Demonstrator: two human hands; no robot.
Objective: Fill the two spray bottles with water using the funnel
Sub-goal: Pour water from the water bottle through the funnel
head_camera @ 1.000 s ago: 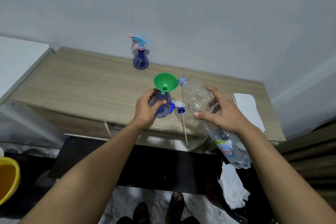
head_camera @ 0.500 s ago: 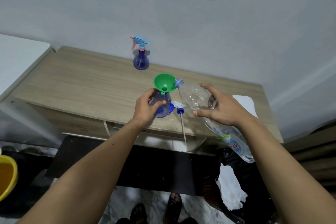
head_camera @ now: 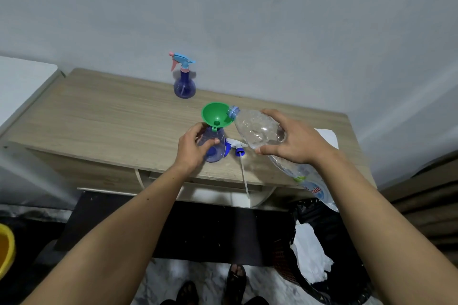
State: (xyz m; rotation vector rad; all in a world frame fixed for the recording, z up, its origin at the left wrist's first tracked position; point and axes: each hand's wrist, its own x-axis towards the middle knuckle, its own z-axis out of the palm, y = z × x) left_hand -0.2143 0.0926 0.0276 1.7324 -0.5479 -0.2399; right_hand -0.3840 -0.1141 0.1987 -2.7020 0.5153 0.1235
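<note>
A green funnel (head_camera: 215, 116) sits in the neck of an open blue spray bottle (head_camera: 216, 148) near the wooden table's (head_camera: 111, 119) front edge. My left hand (head_camera: 192, 150) grips that bottle's body. My right hand (head_camera: 295, 141) holds a large clear plastic water bottle (head_camera: 257, 129), tilted so that its blue-ringed mouth rests at the funnel's right rim. The unscrewed white and blue spray head (head_camera: 236, 147) with its dip tube lies on the table between my hands. A second blue spray bottle (head_camera: 184, 84), its light-blue and pink trigger head on, stands upright at the back by the wall.
A white paper (head_camera: 328, 136) lies at the table's right end. Below right, a dark bin (head_camera: 322, 267) holds crumpled white tissue. A yellow bucket (head_camera: 6, 252) shows at the lower left edge. My sandalled feet are on the floor.
My right hand has swung the water bottle up and leftwards, tipping its mouth from beside the funnel onto the funnel's rim. My left hand has kept its hold on the spray bottle.
</note>
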